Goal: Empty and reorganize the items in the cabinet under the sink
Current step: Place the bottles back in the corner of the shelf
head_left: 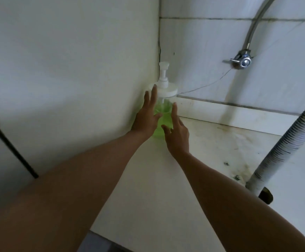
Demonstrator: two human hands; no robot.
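Cabinet corner [159, 51]: pump bottle [163, 99] holds green liquid.

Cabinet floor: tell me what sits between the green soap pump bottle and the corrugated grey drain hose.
Nothing sits there: in the head view only bare, stained white cabinet floor separates bottle from hose.

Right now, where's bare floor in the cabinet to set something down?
Bare: the cabinet floor between the pump bottle and corrugated drain hose, stained but free. Crowded: the back-left corner, where the left hand and right hand flank the bottle.
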